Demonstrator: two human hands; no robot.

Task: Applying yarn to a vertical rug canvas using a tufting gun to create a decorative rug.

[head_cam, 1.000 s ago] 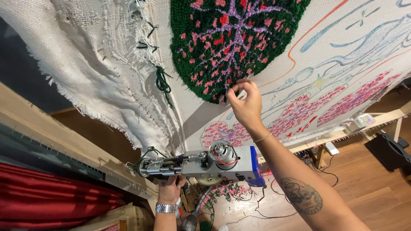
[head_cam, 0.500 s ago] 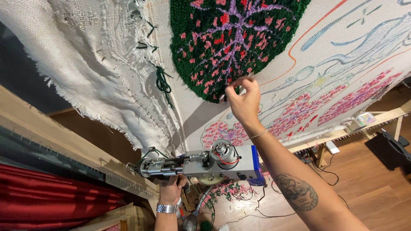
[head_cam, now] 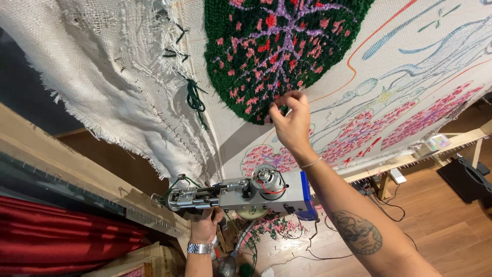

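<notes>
A white tufting cloth (head_cam: 410, 61) is stretched on a wooden frame, drawn with coloured outlines. A round patch of green pile (head_cam: 279, 48) with purple veins and pink dots fills its upper middle. My right hand (head_cam: 291, 122) is raised to the lower edge of this patch, fingertips pinched on the yarn there. My left hand (head_cam: 205, 228) grips the handle of a silver and blue tufting gun (head_cam: 241, 195), held level below the cloth with its needle end pointing left.
Frayed white cloth (head_cam: 102, 77) hangs over the frame's left side. A wooden frame bar (head_cam: 77, 190) with tack strip runs along the lower left above red fabric (head_cam: 56, 241). Cables and yarn scraps (head_cam: 287, 231) lie on the wooden floor. A black box (head_cam: 466, 177) stands at the right.
My right hand has shifted slightly along the lower edge of the green patch, fingers still pinching. The tufting gun stays where it was.
</notes>
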